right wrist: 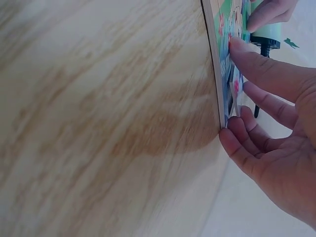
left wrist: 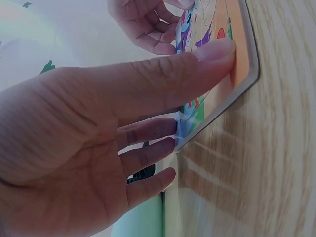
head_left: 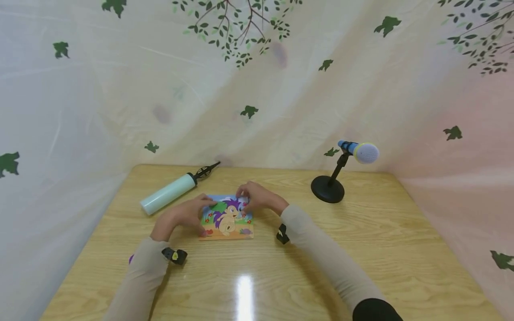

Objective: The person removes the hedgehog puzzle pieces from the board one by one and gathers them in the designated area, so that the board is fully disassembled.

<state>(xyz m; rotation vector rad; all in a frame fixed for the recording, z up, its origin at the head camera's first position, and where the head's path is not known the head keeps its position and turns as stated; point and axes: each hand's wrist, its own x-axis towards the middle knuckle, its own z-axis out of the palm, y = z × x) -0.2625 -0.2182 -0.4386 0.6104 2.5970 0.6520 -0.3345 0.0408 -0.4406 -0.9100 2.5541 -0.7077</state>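
Note:
A flat jigsaw puzzle [head_left: 226, 220] with a cartoon purple-spined hedgehog lies on the wooden table. Its left side is under my left hand [head_left: 188, 214], whose thumb [left wrist: 217, 52] rests on the picture near the front corner while extended fingers touch the back part. At the back right corner, my right hand [head_left: 259, 197] pinches a puzzle piece [right wrist: 235, 91] between thumb and fingers. This piece stands tilted a little off the board in the right wrist view. Fingers hide part of it, so its full outline cannot be made out.
Behind the left hand lies a pale green hand pump [head_left: 168, 194] with a black nozzle. A blue toy microphone [head_left: 363, 152] on a black round-based stand [head_left: 328, 189] is at the back right. Something purple [head_left: 130, 258] peeks out beside the left sleeve. A leaf-patterned curtain [head_left: 281, 111] hangs behind the table.

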